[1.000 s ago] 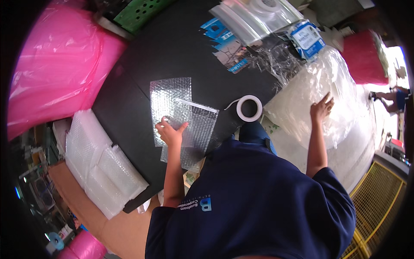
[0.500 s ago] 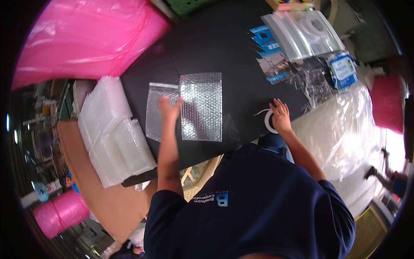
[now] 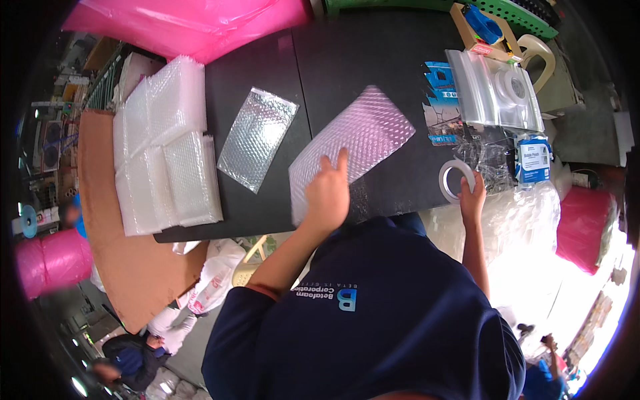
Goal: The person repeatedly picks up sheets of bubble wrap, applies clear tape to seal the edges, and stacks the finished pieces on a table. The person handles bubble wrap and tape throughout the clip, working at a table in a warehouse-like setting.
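Note:
My left hand [image 3: 328, 198] rests on a bubble-wrap pouch [image 3: 373, 130] that lies slanted on the black table, pinkish in the light. Two of its fingers are stretched apart over the pouch; the others are partly hidden. To its left a second bubble-wrap pouch [image 3: 258, 140], silvery and tilted, lies flat. Near the front edge, on the right, my right hand [image 3: 473, 198] grips a roll of white tape [image 3: 443, 181] by its side, with the ring's hole showing.
White bubble-wrap pouches [image 3: 162, 100] are stacked at the table's left. On the right lie clear plastic sheets [image 3: 477, 87] with another tape roll [image 3: 512, 87], crumpled film [image 3: 490, 157] and a blue-and-white packet [image 3: 534, 160]. Pink wrap [image 3: 200, 23] stands behind; a cardboard box [image 3: 501, 50] is at the back right.
My left hand has moved right, from the left pouch onto the other one. Both pouches now lie more slanted. My right hand, earlier spread by the tape roll, now grips it. The view has shifted.

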A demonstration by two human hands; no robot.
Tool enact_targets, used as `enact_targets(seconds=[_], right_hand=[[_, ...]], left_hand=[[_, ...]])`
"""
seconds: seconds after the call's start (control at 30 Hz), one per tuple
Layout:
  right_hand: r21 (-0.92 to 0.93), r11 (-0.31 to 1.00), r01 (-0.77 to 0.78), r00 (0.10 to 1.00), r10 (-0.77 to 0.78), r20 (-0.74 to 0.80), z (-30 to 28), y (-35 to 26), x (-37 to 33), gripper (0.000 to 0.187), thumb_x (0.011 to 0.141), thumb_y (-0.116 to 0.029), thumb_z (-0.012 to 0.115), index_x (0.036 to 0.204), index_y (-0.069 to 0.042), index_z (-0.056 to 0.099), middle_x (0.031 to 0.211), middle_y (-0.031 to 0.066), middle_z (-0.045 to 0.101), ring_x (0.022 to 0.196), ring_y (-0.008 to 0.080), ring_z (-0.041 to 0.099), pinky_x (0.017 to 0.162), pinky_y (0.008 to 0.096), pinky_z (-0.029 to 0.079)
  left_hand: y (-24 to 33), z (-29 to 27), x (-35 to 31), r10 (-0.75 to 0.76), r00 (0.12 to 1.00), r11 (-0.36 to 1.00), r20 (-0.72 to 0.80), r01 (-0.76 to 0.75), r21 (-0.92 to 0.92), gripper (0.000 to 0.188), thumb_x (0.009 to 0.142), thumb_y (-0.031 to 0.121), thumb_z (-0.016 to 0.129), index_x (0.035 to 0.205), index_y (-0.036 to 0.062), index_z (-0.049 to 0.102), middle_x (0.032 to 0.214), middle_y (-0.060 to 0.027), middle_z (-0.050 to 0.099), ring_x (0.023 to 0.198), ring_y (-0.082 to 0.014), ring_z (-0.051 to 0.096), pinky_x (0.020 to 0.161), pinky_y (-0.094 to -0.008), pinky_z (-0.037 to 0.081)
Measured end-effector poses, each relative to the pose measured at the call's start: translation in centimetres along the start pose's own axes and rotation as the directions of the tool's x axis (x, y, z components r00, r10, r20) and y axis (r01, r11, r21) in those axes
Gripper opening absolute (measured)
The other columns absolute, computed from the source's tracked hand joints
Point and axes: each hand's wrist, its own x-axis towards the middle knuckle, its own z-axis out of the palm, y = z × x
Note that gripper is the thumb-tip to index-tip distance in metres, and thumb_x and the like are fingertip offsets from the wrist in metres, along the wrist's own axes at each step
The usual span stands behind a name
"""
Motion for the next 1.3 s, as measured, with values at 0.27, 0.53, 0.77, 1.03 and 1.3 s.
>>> enact_targets(seconds=[0.27, 0.53, 0.77, 1.03, 1.3], right_hand=[[-0.096, 0.935, 0.341, 0.935, -0.326, 0.143, 3.4, -3.3, -1.8, 0.021, 0.089, -0.011, 0.057, 0.106, 0.002, 0.058, 0.087, 0.0163, 0.062, 0.078, 0.0235, 0.063, 0.069, 0.035, 0.048], [0.102, 0.828, 0.551, 0.703, -0.527, 0.478, 5.2, -6.0, -3.2, 0.024, 0.086, -0.005, 0.059, 0.109, 0.0, 0.057, 0.082, 0.0184, 0.062, 0.065, 0.0308, 0.062, 0.056, 0.037, 0.047], [0.059, 0.821, 0.568, 0.637, -0.483, 0.6, 5.6, -4.3, -2.7, 0.033, 0.086, -0.007, 0.057, 0.119, -0.002, 0.055, 0.094, 0.0209, 0.058, 0.076, 0.0388, 0.062, 0.064, 0.0465, 0.051], [-0.332, 0.762, 0.555, 0.607, -0.099, 0.789, 6.3, -1.7, -2.4, 0.04, 0.089, -0.01, 0.05, 0.129, -0.005, 0.052, 0.083, 0.0207, 0.057, 0.073, 0.0393, 0.06, 0.066, 0.0476, 0.05], [-0.474, 0.643, 0.602, 0.535, 0.116, 0.837, 8.1, -2.4, -0.7, 0.052, 0.087, -0.015, 0.049, 0.138, -0.004, 0.041, 0.089, 0.0218, 0.061, 0.079, 0.0373, 0.066, 0.066, 0.0445, 0.055]], left_hand=[[0.4, 16.1, 1.7, 0.233, 0.939, 0.87, 0.254, -0.085, -0.486, 0.061, 0.088, 0.047, 0.059, 0.115, -0.0078, 0.051, 0.104, -0.0236, 0.059, 0.085, -0.0344, 0.064, 0.075, -0.0388, 0.052], [2.9, 12.9, 6.1, 0.268, 0.81, -0.063, 0.522, 0.555, -0.83, 0.022, 0.088, 0.021, 0.067, 0.102, 0.0041, 0.064, 0.089, -0.0014, 0.064, 0.073, -0.0086, 0.06, 0.07, -0.0193, 0.048], [1.0, 14.0, 9.0, -0.029, 0.999, 0.487, -0.04, -0.02, -0.873, 0.02, 0.084, 0.004, 0.066, 0.101, 0.0001, 0.055, 0.086, -0.0062, 0.063, 0.078, -0.0113, 0.062, 0.07, -0.0248, 0.051], [-0.3, 18.0, 15.1, -0.015, 0.88, 0.731, -0.475, -0.314, -0.605, 0.024, 0.081, -0.001, 0.063, 0.1, 0.002, 0.048, 0.08, -0.0113, 0.063, 0.075, -0.0282, 0.063, 0.067, -0.0367, 0.05], [0.1, 18.7, 15.7, -0.082, 0.862, 0.786, -0.5, -0.252, -0.564, 0.028, 0.081, 0.002, 0.065, 0.102, 0.0036, 0.047, 0.08, -0.0096, 0.063, 0.075, -0.028, 0.062, 0.067, -0.037, 0.05]])
